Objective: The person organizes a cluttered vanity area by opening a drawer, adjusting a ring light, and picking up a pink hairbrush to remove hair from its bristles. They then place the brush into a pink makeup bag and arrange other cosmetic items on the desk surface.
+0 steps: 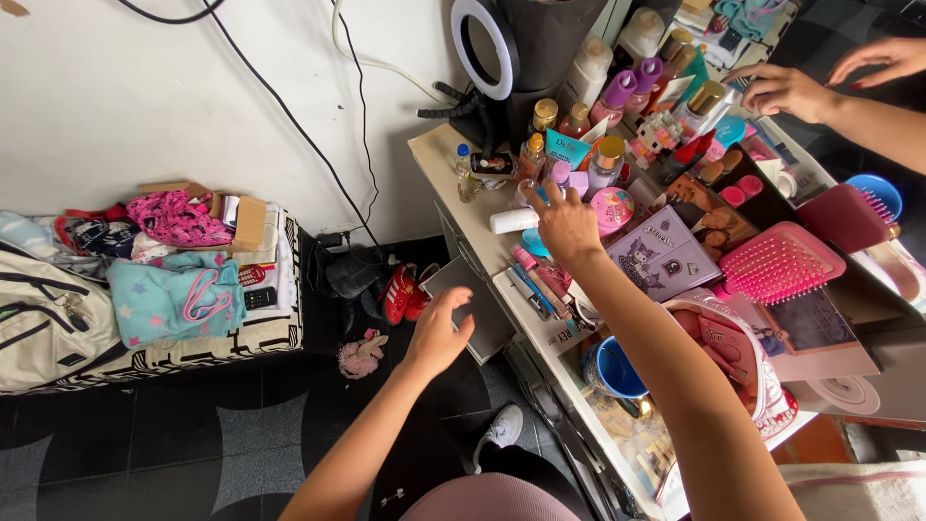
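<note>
From my feed this is a bedroom at home. A bench point(463, 207) against a mirror point(868, 145) is crowded with perfume bottles point(606, 159), a pink hairbrush point(779, 262) and a ring light point(485, 46). A bed point(260, 333) beside it carries folded clothes point(174, 294) and a backpack point(43, 323); red shoes point(405, 289) sit on the dark tiled floor point(145, 444).

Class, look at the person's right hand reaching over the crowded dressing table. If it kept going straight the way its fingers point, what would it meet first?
The right hand points up the table toward the bottles. First in line is probably the small purple-capped bottle at its fingertips, with the gold-capped bottle close beside it. Depth is hard to judge from above.
</note>
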